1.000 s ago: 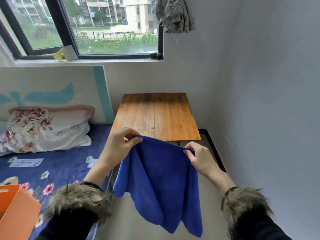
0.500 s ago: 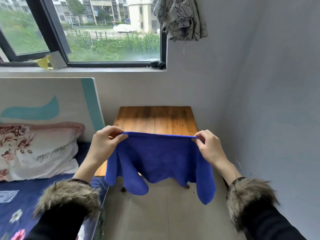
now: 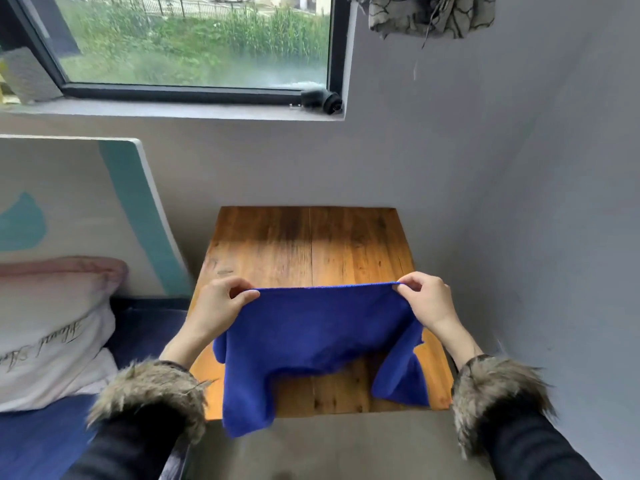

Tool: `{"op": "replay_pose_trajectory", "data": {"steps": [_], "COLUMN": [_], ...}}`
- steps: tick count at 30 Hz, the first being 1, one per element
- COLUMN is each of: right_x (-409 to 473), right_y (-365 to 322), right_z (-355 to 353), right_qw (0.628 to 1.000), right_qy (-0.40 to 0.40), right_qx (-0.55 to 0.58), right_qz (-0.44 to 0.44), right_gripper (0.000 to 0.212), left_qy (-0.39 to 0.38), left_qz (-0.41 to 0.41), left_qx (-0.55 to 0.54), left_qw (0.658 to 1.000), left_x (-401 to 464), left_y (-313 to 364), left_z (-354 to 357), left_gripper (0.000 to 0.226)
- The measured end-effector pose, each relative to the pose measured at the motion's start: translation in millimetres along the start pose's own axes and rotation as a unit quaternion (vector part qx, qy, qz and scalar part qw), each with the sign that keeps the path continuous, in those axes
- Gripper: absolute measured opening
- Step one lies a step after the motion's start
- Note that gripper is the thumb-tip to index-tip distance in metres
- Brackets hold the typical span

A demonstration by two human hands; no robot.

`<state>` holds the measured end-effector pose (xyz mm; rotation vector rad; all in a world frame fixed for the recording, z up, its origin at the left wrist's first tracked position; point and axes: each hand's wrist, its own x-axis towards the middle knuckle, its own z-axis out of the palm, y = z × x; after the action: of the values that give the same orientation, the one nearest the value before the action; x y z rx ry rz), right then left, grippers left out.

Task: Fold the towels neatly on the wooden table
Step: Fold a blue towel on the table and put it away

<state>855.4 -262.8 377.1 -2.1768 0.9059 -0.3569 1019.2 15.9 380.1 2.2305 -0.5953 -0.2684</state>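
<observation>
The fingers (image 3: 242, 295) of the left hand (image 3: 218, 308) are curled with the thumb round the left top corner of the blue towel (image 3: 311, 327), and the fingers (image 3: 414, 284) of the right hand (image 3: 427, 301) pinch the right top corner the same way — both hold cloth, neither is spread wide. The top hem runs taut and nearly level between them across the middle of the frame, above the near half of the wooden table (image 3: 311, 244). The rest of the towel hangs in loose lobes; the lower left one drops past the table's near edge, towards the bottom centre, while the lower right one seems to lie against the wood, though contact is hard to tell.

By my reading this is the spreading step: the towel is opened out by its top edge and not yet laid flat, with no fold made. The next move calls for lowering the cloth so that it settles smooth on the table, the hanging lobes drawn up onto the wood first — otherwise the lower edge bunches or trails off the near edge.

No container shows; at lower left there is only a bed with a pillow (image 3: 52, 327), and nothing holds other towels in view.
</observation>
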Motion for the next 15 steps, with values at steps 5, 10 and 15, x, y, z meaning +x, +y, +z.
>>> {"op": "replay_pose_trajectory", "data": {"steps": [5,10,15], "right_x": [69.2,160.8,251.4], "right_y": [10.8,27.7,52.9], "right_z": [22.0,53.5,97.3], "right_qw": [0.999,0.993,0.98], "right_qy": [-0.017,-0.05,-0.111], "right_qx": [-0.032,-0.104,-0.165], "right_qz": [0.031,0.038,0.027], "right_gripper": [0.012,0.018,0.019], "left_qy": [-0.02,-0.013,-0.009], "left_qz": [-0.014,-0.054,-0.106], "left_qx": [0.037,0.062,0.075], "left_qw": [0.999,0.997,0.991], "left_x": [73.5,158.6,240.3], "left_y": [-8.2,-26.8,-60.8], "left_z": [19.9,52.4,98.1], "left_gripper": [0.009,0.009,0.01]}}
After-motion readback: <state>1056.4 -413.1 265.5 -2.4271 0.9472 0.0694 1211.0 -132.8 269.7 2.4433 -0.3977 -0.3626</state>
